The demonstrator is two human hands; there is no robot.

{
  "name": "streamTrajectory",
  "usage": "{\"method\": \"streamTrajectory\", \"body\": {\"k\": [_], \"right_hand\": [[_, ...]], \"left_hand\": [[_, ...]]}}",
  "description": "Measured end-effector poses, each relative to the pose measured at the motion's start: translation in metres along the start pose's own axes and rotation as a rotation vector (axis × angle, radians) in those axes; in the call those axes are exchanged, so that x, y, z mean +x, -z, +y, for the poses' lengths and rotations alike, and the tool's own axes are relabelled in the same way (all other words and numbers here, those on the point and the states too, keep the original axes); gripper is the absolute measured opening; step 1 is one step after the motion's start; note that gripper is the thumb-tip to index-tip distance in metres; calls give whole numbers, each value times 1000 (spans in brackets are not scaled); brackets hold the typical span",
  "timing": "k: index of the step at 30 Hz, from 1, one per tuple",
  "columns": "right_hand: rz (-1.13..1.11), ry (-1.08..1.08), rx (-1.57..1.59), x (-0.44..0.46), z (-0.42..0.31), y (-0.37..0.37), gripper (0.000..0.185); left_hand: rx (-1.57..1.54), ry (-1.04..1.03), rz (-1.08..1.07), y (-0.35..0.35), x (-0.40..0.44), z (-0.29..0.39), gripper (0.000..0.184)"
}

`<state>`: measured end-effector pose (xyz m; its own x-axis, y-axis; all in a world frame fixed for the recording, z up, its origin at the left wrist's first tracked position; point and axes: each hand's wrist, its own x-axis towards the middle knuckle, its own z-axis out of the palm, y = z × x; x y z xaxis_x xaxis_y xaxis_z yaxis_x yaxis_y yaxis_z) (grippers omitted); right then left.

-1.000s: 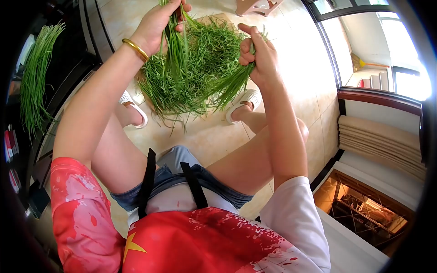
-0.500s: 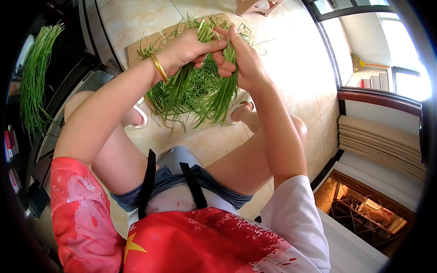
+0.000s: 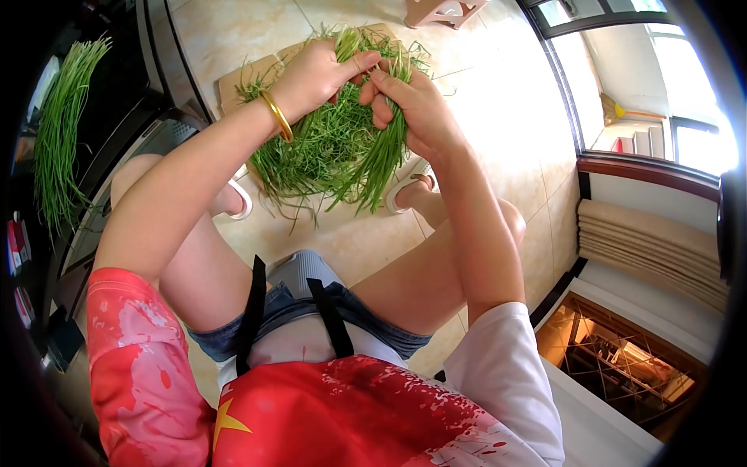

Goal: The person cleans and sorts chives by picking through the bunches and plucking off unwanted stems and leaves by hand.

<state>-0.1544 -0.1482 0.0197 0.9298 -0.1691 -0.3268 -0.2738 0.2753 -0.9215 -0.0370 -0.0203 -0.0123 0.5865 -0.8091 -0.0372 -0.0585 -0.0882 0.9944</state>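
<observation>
My left hand [image 3: 317,76], with a gold bangle at the wrist, is closed round a bunch of green chives [image 3: 347,43] whose pale ends stick up past the fingers. Close beside it, my right hand [image 3: 412,105] grips a second bunch of chives [image 3: 380,167], its long leaves hanging down. The thumbs and fingertips of both hands nearly meet at the upper ends of the stalks. Beneath them, a loose heap of chives and trimmings [image 3: 311,159] covers most of a cardboard sheet [image 3: 230,87] on the floor.
A bundle of long chives [image 3: 66,132] lies on a dark surface at the left. A pink stool [image 3: 443,11] stands at the top. My feet in white sandals [image 3: 243,201] flank the heap. A glass door [image 3: 638,86] is at the right.
My left hand has shifted slightly up and left, and fewer leaves show hanging beneath it. My right thumb has come down across the stalks in that hand.
</observation>
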Motion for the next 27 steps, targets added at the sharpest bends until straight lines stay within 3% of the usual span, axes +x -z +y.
{"method": "streamTrajectory", "body": {"k": [4, 6, 7, 9, 10, 12, 14, 16, 21, 27], "right_hand": [[13, -15, -35, 0, -1, 0, 15], [37, -6, -24, 0, -3, 1, 17], [37, -6, -23, -2, -2, 4, 17], [10, -39, 78, -5, -2, 12, 16], [13, -37, 75, -7, -3, 12, 16], [58, -13, 152, -9, -4, 12, 15], [34, -22, 155, -8, -3, 15, 14], [15, -31, 159, -8, -1, 13, 14], [-34, -50, 140, -10, -7, -1, 13], [10, -69, 88, -10, -5, 2, 15]], "left_hand": [[172, -37, 35, 3, 6, -5, 45], [291, 7, 258, 3, 9, -4, 47], [292, 7, 257, 13, 13, -5, 47], [-74, -11, 285, 38, 20, -2, 49], [-77, -14, 283, 37, 18, 2, 49], [-135, 175, 140, 30, 6, 9, 48], [-187, 195, 136, 10, -3, 11, 40], [-228, 85, -159, 2, -10, 13, 31], [-250, 47, -75, 5, 0, -6, 25], [-306, 47, 82, 12, 2, 4, 35]]}}
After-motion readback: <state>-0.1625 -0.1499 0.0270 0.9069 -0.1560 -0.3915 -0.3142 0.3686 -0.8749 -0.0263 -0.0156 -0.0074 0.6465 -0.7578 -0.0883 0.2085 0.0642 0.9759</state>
